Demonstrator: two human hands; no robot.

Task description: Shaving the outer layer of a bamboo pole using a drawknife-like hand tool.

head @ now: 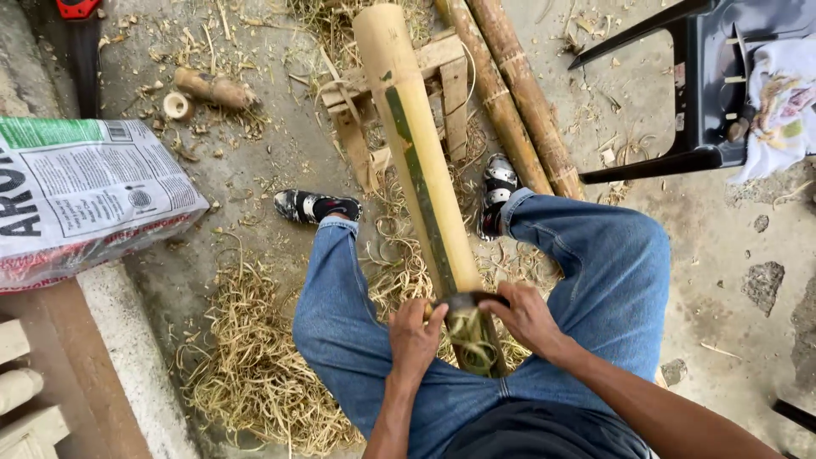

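A thick pale bamboo pole (416,144) with one green strip of skin runs from a low wooden stand (442,68) down between my knees. A dark curved blade (466,300) lies across the pole near my lap. My left hand (414,338) grips the blade's left end, and my right hand (527,316) grips its right end. Curled green-yellow shavings (473,340) bunch on the pole just below the blade. I am seated in blue jeans, feet on the ground either side of the pole.
Two brown bamboo poles (518,93) lie to the right of the stand. Straw-like shavings (255,357) cover the concrete at left. A printed sack (76,195) lies at left, cut bamboo stubs (208,89) beyond it. A black plastic chair (714,85) with cloth stands upper right.
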